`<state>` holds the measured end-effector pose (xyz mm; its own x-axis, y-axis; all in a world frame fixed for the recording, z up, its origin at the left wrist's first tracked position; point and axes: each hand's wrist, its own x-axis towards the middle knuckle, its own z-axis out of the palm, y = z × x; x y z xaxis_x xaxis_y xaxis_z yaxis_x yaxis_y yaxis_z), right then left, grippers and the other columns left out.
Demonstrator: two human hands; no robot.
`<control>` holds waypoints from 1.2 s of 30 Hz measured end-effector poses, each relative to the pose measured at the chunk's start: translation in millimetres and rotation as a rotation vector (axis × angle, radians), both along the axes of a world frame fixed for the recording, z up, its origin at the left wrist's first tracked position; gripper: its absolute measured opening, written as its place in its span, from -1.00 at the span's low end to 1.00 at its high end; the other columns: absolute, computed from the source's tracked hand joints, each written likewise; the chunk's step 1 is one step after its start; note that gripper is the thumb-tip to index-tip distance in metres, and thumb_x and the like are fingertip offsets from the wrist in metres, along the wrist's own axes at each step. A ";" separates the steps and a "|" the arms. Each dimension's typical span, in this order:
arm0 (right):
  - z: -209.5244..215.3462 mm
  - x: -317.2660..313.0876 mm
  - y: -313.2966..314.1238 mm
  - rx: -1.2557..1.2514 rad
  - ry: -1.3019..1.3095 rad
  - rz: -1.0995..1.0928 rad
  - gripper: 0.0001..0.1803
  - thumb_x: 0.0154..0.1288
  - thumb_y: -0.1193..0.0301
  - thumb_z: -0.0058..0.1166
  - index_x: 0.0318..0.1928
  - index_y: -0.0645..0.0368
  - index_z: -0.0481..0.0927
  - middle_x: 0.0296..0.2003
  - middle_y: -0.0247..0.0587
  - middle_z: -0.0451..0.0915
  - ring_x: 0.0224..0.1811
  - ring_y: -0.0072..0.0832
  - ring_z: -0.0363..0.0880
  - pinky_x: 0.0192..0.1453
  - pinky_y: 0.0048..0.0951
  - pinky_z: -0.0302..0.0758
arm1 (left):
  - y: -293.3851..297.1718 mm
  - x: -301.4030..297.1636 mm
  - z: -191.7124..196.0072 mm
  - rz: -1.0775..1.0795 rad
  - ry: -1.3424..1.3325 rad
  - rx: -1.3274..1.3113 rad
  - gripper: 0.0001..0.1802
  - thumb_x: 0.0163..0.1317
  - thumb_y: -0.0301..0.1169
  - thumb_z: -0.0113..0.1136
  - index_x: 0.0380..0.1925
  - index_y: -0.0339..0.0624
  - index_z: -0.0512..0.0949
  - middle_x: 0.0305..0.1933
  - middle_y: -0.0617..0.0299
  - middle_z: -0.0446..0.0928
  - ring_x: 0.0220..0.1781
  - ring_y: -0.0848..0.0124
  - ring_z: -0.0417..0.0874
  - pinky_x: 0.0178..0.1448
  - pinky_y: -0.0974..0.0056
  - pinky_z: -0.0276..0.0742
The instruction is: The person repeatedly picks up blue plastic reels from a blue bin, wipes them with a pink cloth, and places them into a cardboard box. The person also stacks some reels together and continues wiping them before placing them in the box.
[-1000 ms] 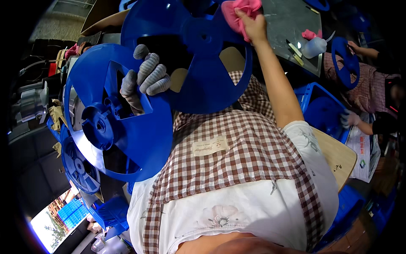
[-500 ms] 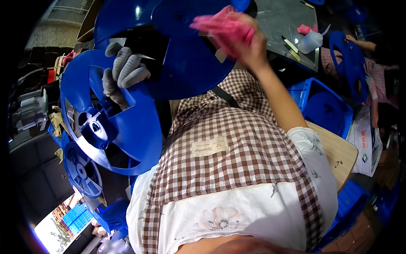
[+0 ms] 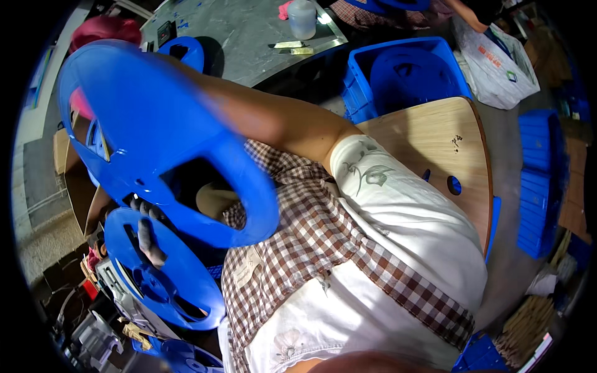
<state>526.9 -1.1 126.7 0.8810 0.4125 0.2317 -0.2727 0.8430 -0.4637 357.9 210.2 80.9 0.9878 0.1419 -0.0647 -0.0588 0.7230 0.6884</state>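
Note:
A large blue plastic disc [image 3: 149, 124] with cutouts stands tilted at the left, its edges smeared by motion. My bare right forearm [image 3: 255, 112] reaches across behind it, and the disc hides that hand's fingers. A bit of pink cloth [image 3: 79, 103] shows at the disc's left side. Just below hangs a second blue disc [image 3: 165, 283] with a hub and slots. My left hand [image 3: 148, 239], in a grey glove, is curled through a cutout of this lower disc, gripping it; its fingertips are partly covered by the upper disc.
On the grey table [image 3: 249, 46] lie two knives [image 3: 289, 45], a translucent bottle [image 3: 303, 20] and a small blue disc [image 3: 186, 53]. A blue crate [image 3: 407, 46] holds another disc, beside a wooden board [image 3: 429, 137]. A white bag [image 3: 504, 68] and a co-worker's arm [image 3: 466, 13] are at far right.
My right arm has swung from the upper right across to the left, behind the upper disc. Both discs have turned and shifted left, the lower one also downward. The view has turned.

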 end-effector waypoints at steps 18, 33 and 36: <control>35.6 -41.4 128.2 -0.388 -0.597 0.192 -0.69 0.26 0.37 0.18 -0.04 0.28 0.57 -0.24 -0.21 0.65 -0.22 -0.53 0.61 -0.12 -0.47 0.54 | 7.5 -14.9 2.4 0.090 -0.095 -0.050 -0.81 0.29 -0.33 0.12 -0.18 -0.17 0.45 -0.48 0.34 0.39 -0.45 0.51 0.42 -0.31 0.34 0.47; -3.1 -124.4 25.3 -0.562 -1.023 -0.319 -0.58 -0.01 0.34 0.38 -0.12 0.17 0.59 -0.15 -0.16 0.65 -0.14 -0.27 0.66 0.03 -0.25 0.59 | -34.5 50.2 -4.1 0.067 0.050 0.098 -0.80 0.27 -0.29 0.15 -0.22 -0.16 0.47 -0.48 0.32 0.43 -0.47 0.48 0.46 -0.33 0.33 0.49; -7.1 -154.4 46.7 -0.497 -1.443 -0.275 -0.57 -0.24 0.26 0.45 -0.29 0.07 0.58 -0.11 -0.29 0.63 0.06 -0.13 0.53 0.10 -0.14 0.45 | -38.9 60.3 -7.6 0.018 0.045 0.087 -0.80 0.26 -0.28 0.16 -0.23 -0.16 0.48 -0.48 0.31 0.44 -0.48 0.47 0.47 -0.34 0.33 0.50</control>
<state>372.5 45.7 119.7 0.0974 0.5712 0.8150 0.7680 0.4777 -0.4266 418.1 171.3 73.3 0.9815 0.1663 -0.0953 -0.0389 0.6598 0.7504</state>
